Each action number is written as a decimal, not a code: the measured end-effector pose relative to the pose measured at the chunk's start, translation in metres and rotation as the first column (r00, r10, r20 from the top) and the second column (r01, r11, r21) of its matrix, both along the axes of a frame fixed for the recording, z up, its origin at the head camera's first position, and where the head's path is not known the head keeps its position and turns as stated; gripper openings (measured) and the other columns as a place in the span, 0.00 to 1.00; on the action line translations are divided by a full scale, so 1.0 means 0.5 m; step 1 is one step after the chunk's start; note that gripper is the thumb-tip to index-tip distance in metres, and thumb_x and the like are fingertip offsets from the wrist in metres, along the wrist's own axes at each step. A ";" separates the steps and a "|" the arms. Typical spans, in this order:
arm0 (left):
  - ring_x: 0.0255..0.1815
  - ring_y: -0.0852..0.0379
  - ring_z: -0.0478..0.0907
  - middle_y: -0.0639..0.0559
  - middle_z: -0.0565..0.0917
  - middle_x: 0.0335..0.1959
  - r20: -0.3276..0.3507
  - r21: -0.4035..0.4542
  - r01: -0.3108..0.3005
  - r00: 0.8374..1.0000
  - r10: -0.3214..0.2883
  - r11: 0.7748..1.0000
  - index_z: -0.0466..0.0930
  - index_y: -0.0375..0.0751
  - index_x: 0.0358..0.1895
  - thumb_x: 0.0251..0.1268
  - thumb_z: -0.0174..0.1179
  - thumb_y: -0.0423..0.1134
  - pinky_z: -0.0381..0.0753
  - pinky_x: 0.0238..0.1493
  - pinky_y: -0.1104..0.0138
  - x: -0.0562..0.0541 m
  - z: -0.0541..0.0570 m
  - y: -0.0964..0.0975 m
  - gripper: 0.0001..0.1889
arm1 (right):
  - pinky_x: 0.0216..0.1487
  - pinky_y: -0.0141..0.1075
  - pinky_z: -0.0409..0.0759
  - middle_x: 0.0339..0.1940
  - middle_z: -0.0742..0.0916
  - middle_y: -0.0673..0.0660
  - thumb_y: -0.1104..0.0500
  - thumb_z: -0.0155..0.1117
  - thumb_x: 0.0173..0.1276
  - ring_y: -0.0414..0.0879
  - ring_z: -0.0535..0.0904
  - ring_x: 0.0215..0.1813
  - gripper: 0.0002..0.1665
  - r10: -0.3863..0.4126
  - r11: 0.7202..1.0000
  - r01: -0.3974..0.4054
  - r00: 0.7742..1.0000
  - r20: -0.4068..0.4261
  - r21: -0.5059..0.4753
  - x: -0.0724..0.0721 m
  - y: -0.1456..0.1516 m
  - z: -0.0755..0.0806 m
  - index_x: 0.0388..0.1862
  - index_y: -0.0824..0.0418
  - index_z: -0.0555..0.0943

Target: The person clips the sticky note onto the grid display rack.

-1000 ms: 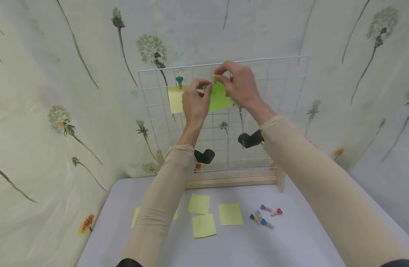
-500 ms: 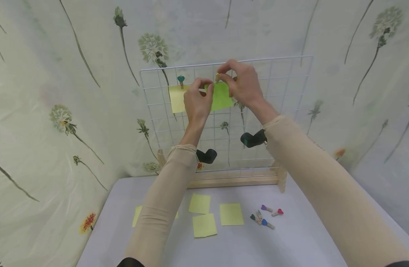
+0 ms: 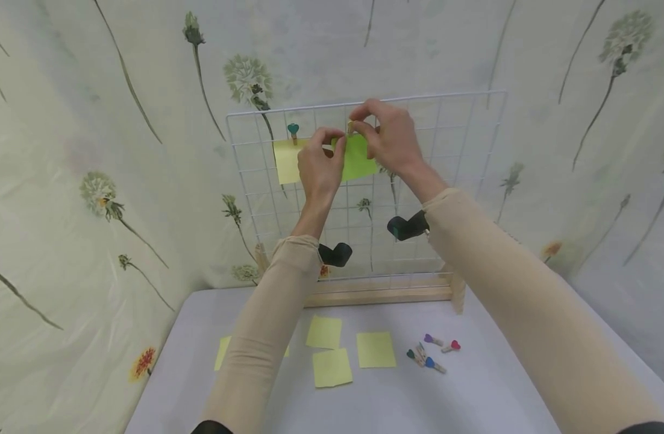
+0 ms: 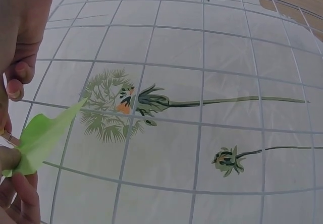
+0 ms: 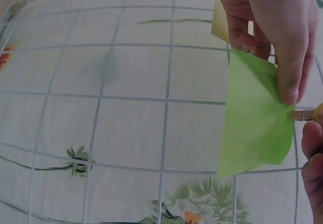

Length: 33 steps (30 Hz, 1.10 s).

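Slightly bent, the paper note (image 5: 255, 115) looks bright green.

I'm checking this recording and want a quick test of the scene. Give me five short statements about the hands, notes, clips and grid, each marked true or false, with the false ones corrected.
1. The left hand pinches the green note. True.
2. The right hand holds a wooden clip at the green note's edge. True.
3. A red-heart clip fastens the pale yellow note hung beside it. False: a teal-heart clip does.
4. The wire grid stands on a wooden base. True.
5. The loose clips lie left of the loose yellow notes on the table. False: they lie to the right of them.
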<state>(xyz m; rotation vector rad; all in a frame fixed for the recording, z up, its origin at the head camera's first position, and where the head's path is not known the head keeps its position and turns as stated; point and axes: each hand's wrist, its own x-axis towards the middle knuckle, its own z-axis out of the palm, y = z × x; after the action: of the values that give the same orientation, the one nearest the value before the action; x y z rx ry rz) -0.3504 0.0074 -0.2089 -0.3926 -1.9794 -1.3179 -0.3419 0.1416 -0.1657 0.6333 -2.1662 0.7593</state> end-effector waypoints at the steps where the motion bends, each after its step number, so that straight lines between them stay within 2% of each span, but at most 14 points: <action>1: 0.29 0.59 0.80 0.53 0.86 0.37 -0.001 -0.001 0.001 1.000 -0.001 1.000 0.81 0.44 0.42 0.65 0.59 0.40 0.75 0.29 0.73 0.000 0.001 0.000 0.07 | 0.20 0.28 0.73 0.43 0.86 0.54 0.59 0.58 0.69 0.38 0.73 0.13 0.10 -0.005 1.000 0.005 1.000 0.005 0.002 0.000 0.001 0.001 0.46 0.60 0.80; 7: 0.29 0.60 0.80 0.53 0.86 0.37 0.012 0.000 -0.007 1.000 0.007 1.000 0.81 0.45 0.42 0.65 0.59 0.40 0.74 0.27 0.73 0.003 0.006 0.001 0.07 | 0.20 0.29 0.71 0.43 0.87 0.54 0.58 0.58 0.69 0.38 0.72 0.12 0.10 -0.047 0.998 0.045 0.998 0.042 0.039 -0.002 0.002 0.009 0.46 0.60 0.80; 14: 0.30 0.60 0.79 0.54 0.86 0.38 0.027 -0.003 -0.004 1.000 0.005 1.000 0.81 0.46 0.42 0.65 0.59 0.41 0.74 0.28 0.73 0.000 0.003 0.004 0.06 | 0.33 0.31 0.71 0.44 0.87 0.57 0.60 0.58 0.69 0.47 0.78 0.30 0.10 -0.068 0.996 0.065 0.995 0.069 0.054 -0.005 0.002 0.008 0.45 0.62 0.81; 17: 0.30 0.60 0.79 0.54 0.86 0.38 0.019 -0.008 -0.008 1.000 0.008 1.000 0.81 0.46 0.42 0.66 0.59 0.41 0.74 0.28 0.73 0.000 0.002 0.005 0.06 | 0.32 0.32 0.70 0.44 0.87 0.57 0.60 0.58 0.69 0.48 0.78 0.33 0.10 -0.068 0.997 0.064 0.995 0.075 0.051 -0.005 0.002 0.009 0.45 0.62 0.80; 20: 0.29 0.60 0.79 0.54 0.86 0.38 0.012 -0.012 -0.016 1.000 0.017 1.000 0.81 0.46 0.42 0.65 0.59 0.41 0.73 0.26 0.73 0.001 0.003 0.006 0.06 | 0.31 0.32 0.70 0.44 0.87 0.57 0.60 0.58 0.69 0.47 0.77 0.30 0.10 -0.071 0.996 0.067 0.995 0.076 0.052 -0.003 0.000 0.009 0.45 0.62 0.81; 27: 0.28 0.60 0.79 0.54 0.86 0.38 0.005 -0.025 -0.039 0.999 0.039 0.999 0.81 0.46 0.41 0.65 0.59 0.41 0.73 0.26 0.73 0.000 0.004 0.005 0.06 | 0.23 0.30 0.73 0.45 0.86 0.55 0.58 0.57 0.70 0.40 0.73 0.14 0.11 -0.098 0.993 0.090 0.988 0.116 0.074 0.003 -0.008 0.011 0.47 0.61 0.80; 33: 0.27 0.60 0.80 0.54 0.87 0.38 -0.007 -0.039 -0.050 0.999 0.049 0.998 0.81 0.46 0.42 0.65 0.58 0.41 0.73 0.26 0.73 -0.002 0.002 0.004 0.06 | 0.20 0.28 0.73 0.45 0.86 0.55 0.57 0.57 0.70 0.35 0.72 0.13 0.12 -0.100 0.993 0.090 0.984 0.150 0.075 0.007 -0.013 0.014 0.48 0.61 0.80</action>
<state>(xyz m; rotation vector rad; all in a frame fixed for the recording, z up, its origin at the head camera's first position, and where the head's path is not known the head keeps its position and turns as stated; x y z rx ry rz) -0.3512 0.0096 -0.2078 -0.3629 -2.0000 -1.2479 -0.3383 0.1349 -0.1586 0.5163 -2.3534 0.7059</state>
